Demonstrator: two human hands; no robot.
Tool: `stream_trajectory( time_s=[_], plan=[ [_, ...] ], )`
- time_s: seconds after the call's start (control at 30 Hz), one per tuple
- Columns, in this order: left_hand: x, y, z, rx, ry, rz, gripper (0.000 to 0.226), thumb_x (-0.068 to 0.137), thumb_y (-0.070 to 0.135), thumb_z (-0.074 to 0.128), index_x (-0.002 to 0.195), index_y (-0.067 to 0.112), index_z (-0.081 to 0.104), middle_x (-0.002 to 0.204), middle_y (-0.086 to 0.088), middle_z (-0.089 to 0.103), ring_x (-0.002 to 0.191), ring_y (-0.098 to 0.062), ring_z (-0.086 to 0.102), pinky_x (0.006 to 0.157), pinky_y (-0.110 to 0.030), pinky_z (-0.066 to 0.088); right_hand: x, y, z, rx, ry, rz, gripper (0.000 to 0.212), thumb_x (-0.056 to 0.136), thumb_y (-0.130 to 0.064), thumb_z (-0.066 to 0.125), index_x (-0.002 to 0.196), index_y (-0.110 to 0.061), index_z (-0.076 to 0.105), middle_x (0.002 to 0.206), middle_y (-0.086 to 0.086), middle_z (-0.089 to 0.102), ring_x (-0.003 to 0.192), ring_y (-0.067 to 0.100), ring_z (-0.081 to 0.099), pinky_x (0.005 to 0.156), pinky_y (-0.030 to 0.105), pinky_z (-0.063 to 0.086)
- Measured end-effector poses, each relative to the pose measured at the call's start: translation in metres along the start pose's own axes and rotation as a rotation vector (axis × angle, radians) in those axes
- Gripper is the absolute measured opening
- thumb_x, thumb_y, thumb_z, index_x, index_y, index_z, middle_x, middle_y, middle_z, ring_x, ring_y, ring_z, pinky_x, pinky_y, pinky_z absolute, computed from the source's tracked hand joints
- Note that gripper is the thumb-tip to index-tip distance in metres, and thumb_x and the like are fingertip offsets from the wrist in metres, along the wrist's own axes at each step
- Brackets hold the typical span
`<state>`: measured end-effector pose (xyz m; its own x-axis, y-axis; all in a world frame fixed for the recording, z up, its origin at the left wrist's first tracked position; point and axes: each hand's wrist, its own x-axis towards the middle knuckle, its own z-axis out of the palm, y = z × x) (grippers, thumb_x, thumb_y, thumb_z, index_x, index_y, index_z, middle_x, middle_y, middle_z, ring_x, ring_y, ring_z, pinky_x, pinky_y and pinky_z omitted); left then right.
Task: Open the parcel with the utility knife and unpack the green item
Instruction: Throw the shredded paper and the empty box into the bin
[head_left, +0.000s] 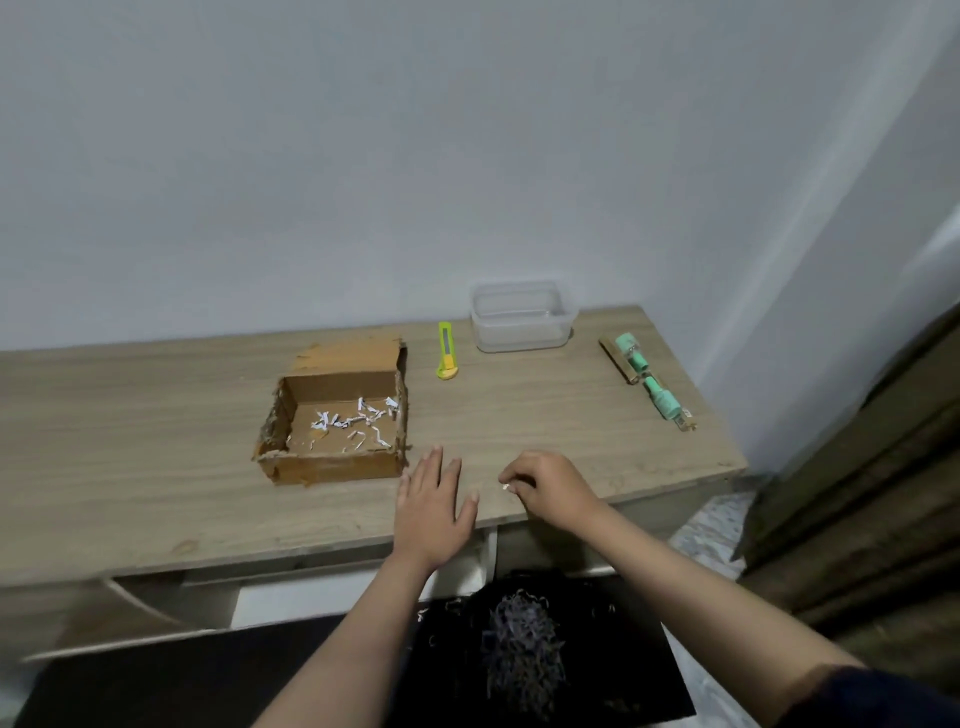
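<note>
The left hand (434, 506) lies flat and spread on the pale wood-grain counter (156, 467), palm down, fingers straight and slightly apart, holding nothing; its fingertips sit just beside the near right corner of the open brown cardboard parcel (335, 415). The right hand (550, 488) is curled, its fingertips pinched on a tiny white scrap of paper (505, 487) right at the counter surface.

The parcel stands open on the counter with its flap folded back toward the wall, and a scatter of white shredded paper strips (358, 421) lies on its floor. The yellow-green utility knife (446, 351) lies on the counter just beyond the parcel's far right corner, untouched, near a clear plastic rectangular tub (522, 317) by the wall. The mint-green hourglass-shaped item in a light wooden frame (649, 379) lies on its side, well apart from both hands, toward the counter's right end. Below the counter edge, a black bag (524, 649) holds a heap of greyish shredded paper.
</note>
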<state>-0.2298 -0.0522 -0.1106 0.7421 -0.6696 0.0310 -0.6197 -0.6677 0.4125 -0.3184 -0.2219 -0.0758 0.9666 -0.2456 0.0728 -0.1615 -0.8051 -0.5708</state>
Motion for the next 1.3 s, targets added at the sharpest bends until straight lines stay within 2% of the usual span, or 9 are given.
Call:
stream_trajectory(
  time_s=[0.27,0.47,0.57,0.73,0.87,0.97,1.1,1.2,1.3],
  plan=[
    [-0.007,-0.014,-0.014,-0.054,-0.152,0.075,0.071,0.081,0.058,0.026,0.145,0.026,0.026,0.159,-0.002,0.006,0.146,-0.018,0.002,0.116,-0.036,0.001,-0.008,-0.024,0.01,-0.069,0.023,0.187,0.018,0.077,-0.002,0.049,0.083,-0.008,0.066,0.091,0.013,0.064,0.086,0.029,0.061,0.077,0.03,0.045],
    [-0.022,-0.038,-0.025,-0.085,-0.188,0.191,0.061,0.089,0.044,0.046,0.144,0.027,0.029,0.158,0.003,0.01,0.146,-0.017,0.006,0.116,-0.038,0.01,-0.044,-0.03,0.019,0.15,0.219,0.378,0.017,0.068,0.002,0.053,0.071,-0.006,0.068,0.072,0.004,0.064,0.064,0.014,0.055,0.063,0.021,0.042],
    [-0.034,-0.05,-0.028,-0.06,-0.192,0.245,0.067,0.082,0.047,0.041,0.145,0.029,0.027,0.158,0.006,0.008,0.146,-0.015,0.007,0.116,-0.037,0.007,-0.073,-0.028,0.032,0.218,0.264,0.522,0.023,0.069,0.002,0.056,0.061,-0.019,0.062,0.062,-0.002,0.06,0.057,0.01,0.053,0.061,0.021,0.042],
    [-0.042,-0.053,-0.032,-0.062,-0.206,0.26,0.072,0.079,0.048,0.039,0.146,0.029,0.023,0.158,0.006,0.005,0.146,-0.014,0.003,0.116,-0.038,0.004,-0.097,-0.021,0.054,0.087,0.162,0.733,0.021,0.073,-0.001,0.056,0.064,-0.015,0.068,0.073,0.006,0.07,0.074,0.018,0.063,0.063,0.017,0.037],
    [-0.049,-0.058,-0.035,-0.081,-0.219,0.277,0.066,0.087,0.042,0.048,0.146,0.03,0.022,0.158,0.007,0.004,0.146,-0.013,0.002,0.116,-0.037,0.003,-0.104,-0.014,0.062,0.062,0.161,0.843,0.03,0.07,0.006,0.051,0.056,-0.019,0.062,0.079,0.01,0.073,0.082,0.024,0.067,0.07,0.022,0.045],
    [-0.055,-0.063,-0.038,-0.075,-0.21,0.303,0.064,0.09,0.036,0.051,0.147,0.03,0.022,0.158,0.009,0.003,0.146,-0.011,0.001,0.115,-0.033,0.0,-0.105,-0.02,0.06,0.063,0.226,0.862,0.03,0.069,0.005,0.054,0.053,-0.019,0.061,0.071,0.006,0.071,0.077,0.023,0.066,0.071,0.023,0.047],
    [-0.057,-0.068,-0.04,-0.149,-0.21,0.309,0.06,0.09,0.034,0.052,0.145,0.029,0.029,0.157,0.01,0.01,0.145,-0.01,0.006,0.115,-0.034,0.002,-0.099,-0.029,0.055,0.118,0.291,0.815,0.032,0.068,0.005,0.054,0.051,-0.022,0.056,0.059,-0.005,0.06,0.065,0.017,0.059,0.057,0.019,0.041],
    [-0.058,-0.073,-0.044,-0.295,-0.157,0.261,0.051,0.085,0.037,0.048,0.135,0.023,0.047,0.151,0.005,0.033,0.14,-0.015,0.027,0.116,-0.038,0.019,-0.086,-0.039,0.052,0.171,0.343,0.719,0.024,0.071,0.002,0.056,0.061,-0.019,0.063,0.064,0.0,0.065,0.062,0.013,0.057,0.051,0.011,0.038],
    [-0.062,-0.085,-0.053,-0.35,-0.002,0.25,0.043,0.084,0.036,0.045,0.119,0.016,0.06,0.129,0.0,0.056,0.122,-0.02,0.047,0.104,-0.042,0.04,-0.066,-0.056,0.047,0.231,0.392,0.587,0.028,0.074,0.005,0.055,0.065,-0.02,0.063,0.068,0.002,0.067,0.063,0.009,0.059,0.057,0.008,0.043]
  ],
)
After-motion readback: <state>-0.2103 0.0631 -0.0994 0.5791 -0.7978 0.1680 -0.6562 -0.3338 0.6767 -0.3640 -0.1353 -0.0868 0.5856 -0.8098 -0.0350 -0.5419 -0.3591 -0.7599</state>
